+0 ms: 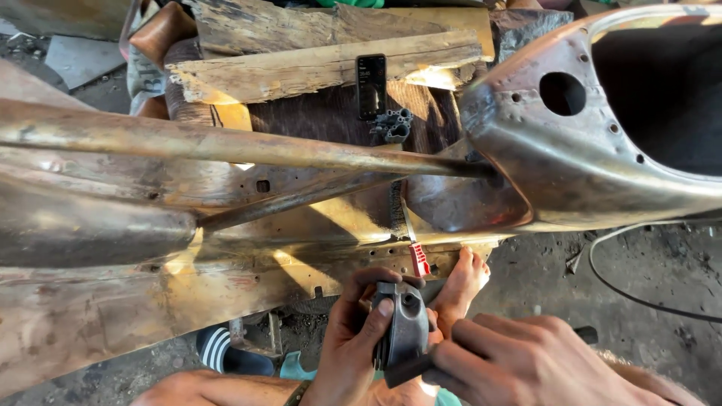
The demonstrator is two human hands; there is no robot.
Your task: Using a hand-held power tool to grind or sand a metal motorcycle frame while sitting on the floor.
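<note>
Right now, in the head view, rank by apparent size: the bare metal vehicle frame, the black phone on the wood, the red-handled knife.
1. Bare metal vehicle frame
2. Black phone
3. Red-handled knife, though close to the phone, so unsure.

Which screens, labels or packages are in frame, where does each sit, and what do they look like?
Dark slim rectangular phone: leaning upright against the weathered wooden plank, top centre; black screen lit with faint pale marks.
Small red tag with white marks: on the handle of a thin metal blade resting on the bare rusty metal vehicle frame, just above the hands.
No packages or signs in view.
</note>
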